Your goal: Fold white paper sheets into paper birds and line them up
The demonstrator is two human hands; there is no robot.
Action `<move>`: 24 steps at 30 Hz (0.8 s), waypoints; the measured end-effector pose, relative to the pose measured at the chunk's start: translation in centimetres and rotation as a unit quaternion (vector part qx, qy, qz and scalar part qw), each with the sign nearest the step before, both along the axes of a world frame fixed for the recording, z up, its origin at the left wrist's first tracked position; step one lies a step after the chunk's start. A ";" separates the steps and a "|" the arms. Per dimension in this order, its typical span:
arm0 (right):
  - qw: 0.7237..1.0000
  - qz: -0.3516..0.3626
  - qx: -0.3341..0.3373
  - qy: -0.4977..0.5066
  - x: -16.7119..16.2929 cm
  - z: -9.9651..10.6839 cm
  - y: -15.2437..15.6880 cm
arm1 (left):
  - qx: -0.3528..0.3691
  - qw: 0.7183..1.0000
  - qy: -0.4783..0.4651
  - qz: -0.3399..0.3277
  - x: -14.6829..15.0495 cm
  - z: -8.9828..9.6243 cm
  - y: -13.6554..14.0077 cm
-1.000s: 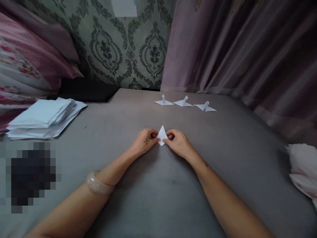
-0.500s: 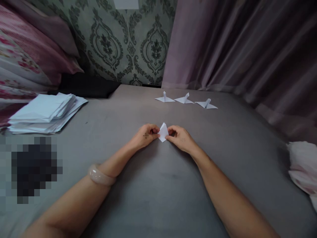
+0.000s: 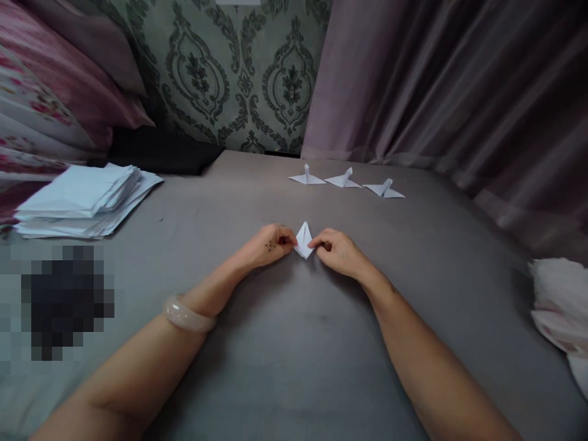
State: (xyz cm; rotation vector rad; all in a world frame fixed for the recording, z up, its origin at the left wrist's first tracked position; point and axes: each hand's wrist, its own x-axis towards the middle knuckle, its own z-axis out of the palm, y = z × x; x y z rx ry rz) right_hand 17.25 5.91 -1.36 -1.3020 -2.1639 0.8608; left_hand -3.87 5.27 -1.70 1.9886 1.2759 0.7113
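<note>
A small piece of folded white paper, kite-shaped with a crease or slit down its upper middle, is held between my two hands over the grey surface. My left hand pinches its left edge with thumb and fingers. On the opposite side my right hand has thumb and forefinger closed at the right edge. Farther back stand three folded paper cranes in a row: a left one, a middle one and a right one.
A stack of white paper lies at the left, before a black folded cloth. Purple curtains hang at the back right. Pale crumpled fabric sits at the right edge. A pixelated dark patch covers the lower left.
The folded paper now shows a central crease and a narrower outline, where a plain face showed before. My right fingers have shifted slightly up its edge. The view has tilted slightly.
</note>
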 end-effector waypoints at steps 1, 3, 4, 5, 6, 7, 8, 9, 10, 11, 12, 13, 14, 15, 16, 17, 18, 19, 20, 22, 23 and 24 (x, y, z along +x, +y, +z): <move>1.000 -0.001 0.002 -0.002 0.0 0.1 0.0 | 0.003 1.000 0.018 0.003 0.1 0.4 -0.1; 1.000 -0.004 0.002 -0.001 -0.2 0.1 -0.1 | 0.005 0.999 0.046 0.009 0.3 0.8 -0.3; 1.000 -0.007 0.004 0.000 -0.3 0.1 -0.1 | 0.004 0.999 0.051 0.009 0.4 0.9 -0.4; 1.000 -0.010 0.007 -0.001 -0.4 0.0 -0.1 | 0.005 0.999 0.053 0.008 0.4 0.9 -0.4; 1.000 -0.017 0.011 -0.004 -0.5 -0.1 -0.2 | 0.008 0.998 0.054 0.010 0.4 0.7 -0.4; 0.999 -0.029 0.017 -0.009 -0.6 -0.2 -0.2 | 0.015 0.998 0.053 0.018 0.4 0.5 -0.4; 0.998 -0.046 0.023 -0.018 -0.7 -0.3 -0.3 | 0.022 0.998 0.052 0.030 0.4 0.2 -0.4; 0.997 -0.066 0.028 -0.031 -0.9 -0.4 -0.4 | 0.029 0.997 0.050 0.044 0.4 0.0 -0.4; 0.995 -0.082 0.033 -0.045 -1.0 -0.5 -0.5 | 0.032 0.997 0.049 0.058 0.4 -0.2 -0.4; 0.993 -0.093 0.036 -0.058 -1.1 -0.5 -0.6 | 0.031 0.996 0.048 0.066 0.4 -0.4 -0.4; 0.992 -0.097 0.037 -0.069 -1.2 -0.5 -0.8 | 0.023 0.996 0.046 0.067 0.4 -0.4 -0.4; 0.992 -0.094 0.034 -0.076 -1.3 -0.5 -0.8 | 0.011 0.997 0.043 0.065 0.4 -0.4 -0.4; 0.993 -0.091 0.027 -0.077 -1.3 -0.4 -0.9 | -0.003 0.997 0.039 0.063 0.4 -0.3 -0.4; 0.993 -0.089 0.017 -0.072 -1.3 -0.4 -0.9 | -0.018 0.997 0.034 0.066 0.5 -0.2 -0.4; 0.994 -0.090 0.003 -0.062 -1.3 -0.3 -0.9 | -0.031 0.997 0.027 0.072 0.5 0.0 -0.5; 0.995 -0.092 -0.011 -0.048 -1.2 -0.3 -0.8 | -0.043 0.996 0.017 0.080 0.5 0.1 -0.5; 0.995 -0.095 -0.025 -0.032 -1.2 -0.3 -0.8 | -0.054 0.995 0.006 0.088 0.6 0.2 -0.5; 0.995 -0.095 -0.037 -0.015 -1.1 -0.3 -0.7 | -0.063 0.994 -0.006 0.093 0.6 0.3 -0.5; 0.994 -0.096 -0.045 0.000 -1.1 -0.4 -0.6 | -0.074 0.993 -0.019 0.094 0.6 0.3 -0.5; 0.994 -0.093 -0.057 0.024 -1.0 -0.5 -0.4 | -0.098 0.991 -0.043 0.084 0.5 0.2 -0.5; 0.993 -0.091 -0.062 0.035 -1.0 -0.7 -0.4 | -0.109 0.990 -0.052 0.076 0.5 0.2 -0.4; 0.993 -0.090 -0.066 0.046 -1.0 -0.8 -0.4 | -0.118 0.989 -0.059 0.067 0.4 0.1 -0.4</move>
